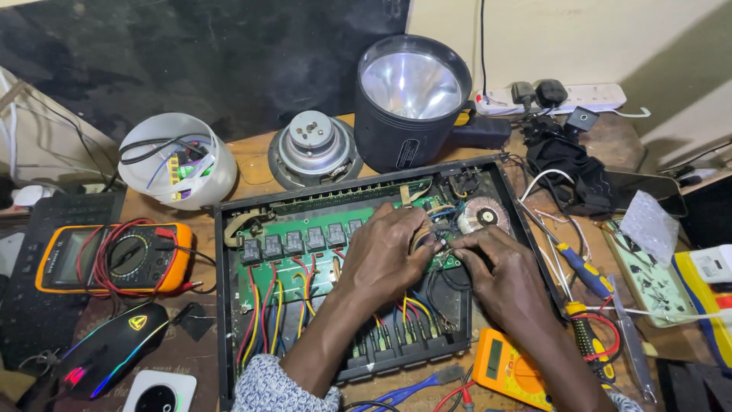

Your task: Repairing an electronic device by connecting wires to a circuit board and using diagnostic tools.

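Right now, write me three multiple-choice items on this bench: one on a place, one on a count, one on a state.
1. Where do both hands work?
A. on the speaker
B. inside the open black chassis
C. on the mouse

2. How many orange multimeters show?
A. one
B. two
C. four

3. What state is the chassis in?
A. lid off, board bare
B. closed
C. upside down

Answers:
1 B: the left hand and right hand rest on the green circuit board inside the black chassis.
2 B: one multimeter lies left of the chassis, another at its lower right.
3 A: the board and the wires lie uncovered.
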